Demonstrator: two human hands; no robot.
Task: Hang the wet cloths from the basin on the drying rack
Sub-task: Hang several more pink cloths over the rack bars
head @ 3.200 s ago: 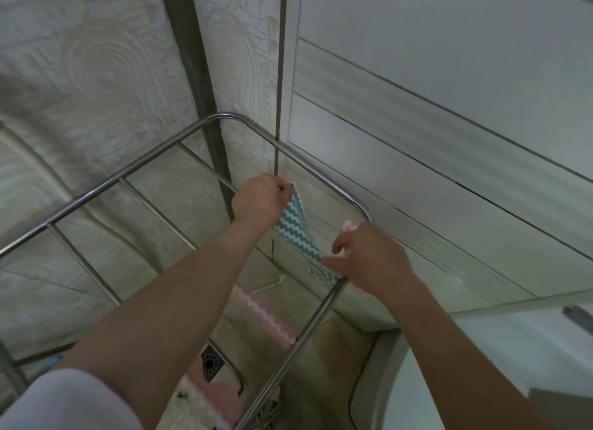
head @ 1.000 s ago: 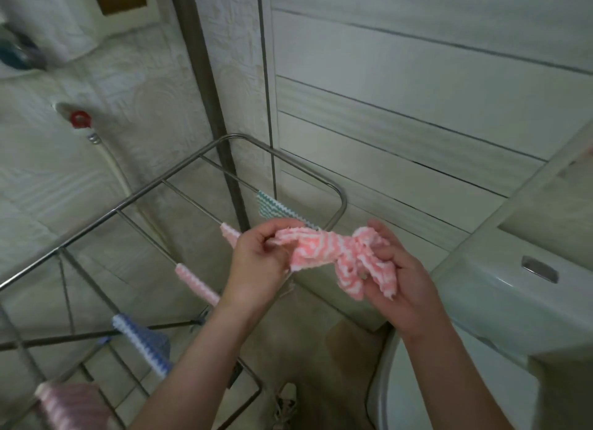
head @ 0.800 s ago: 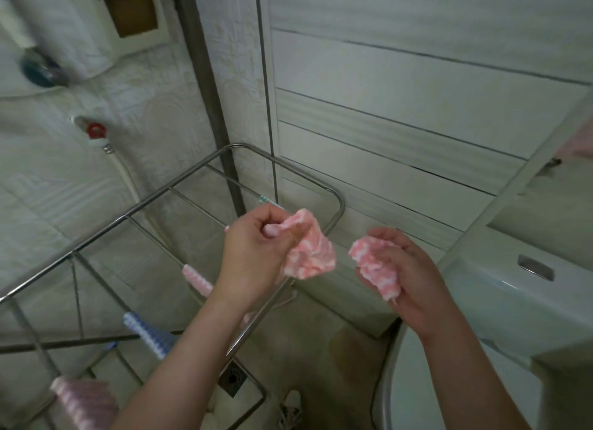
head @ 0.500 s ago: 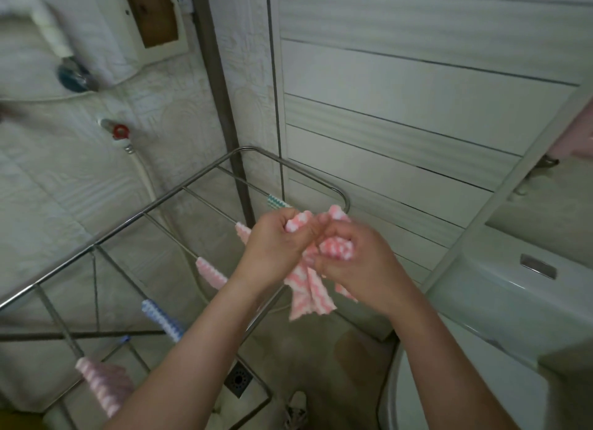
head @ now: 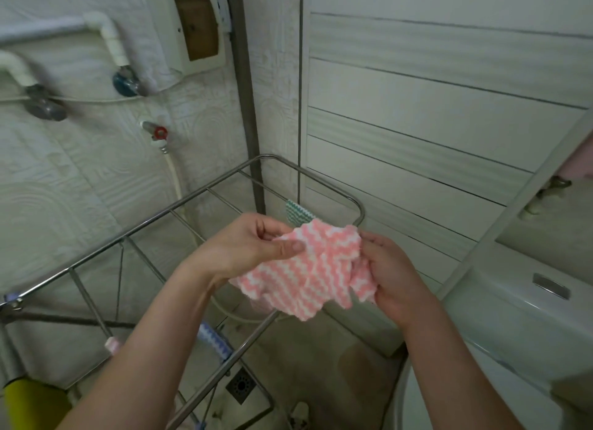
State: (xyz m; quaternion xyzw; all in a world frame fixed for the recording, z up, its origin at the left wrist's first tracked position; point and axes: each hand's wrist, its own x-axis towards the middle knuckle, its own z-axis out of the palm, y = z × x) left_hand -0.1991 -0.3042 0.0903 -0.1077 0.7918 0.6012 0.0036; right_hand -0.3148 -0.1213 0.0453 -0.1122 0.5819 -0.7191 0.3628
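Observation:
A pink and white zigzag cloth [head: 308, 269] is spread between both hands above the near rail of the steel drying rack [head: 192, 198]. My left hand [head: 250, 250] pinches its upper left edge with thumb and fingers. My right hand [head: 391, 278] grips its bunched right side. A green zigzag cloth [head: 296, 212] hangs on a far rung behind the pink one. A blue striped cloth [head: 213, 338] and a pink cloth [head: 112, 344] hang on nearer rungs, partly hidden by my left forearm. The basin is out of view.
Tiled walls meet in a corner behind the rack, with a dark vertical pipe [head: 248, 92], a red-handled tap [head: 155, 132] and its hose. A white toilet tank [head: 513, 304] stands at the right. A floor drain [head: 240, 386] lies below; a yellow object [head: 32, 404] sits bottom left.
The pink cloth was bunched between my hands; now it is opened out flat between them. Earlier, both hands were at the green cloth on the far rung.

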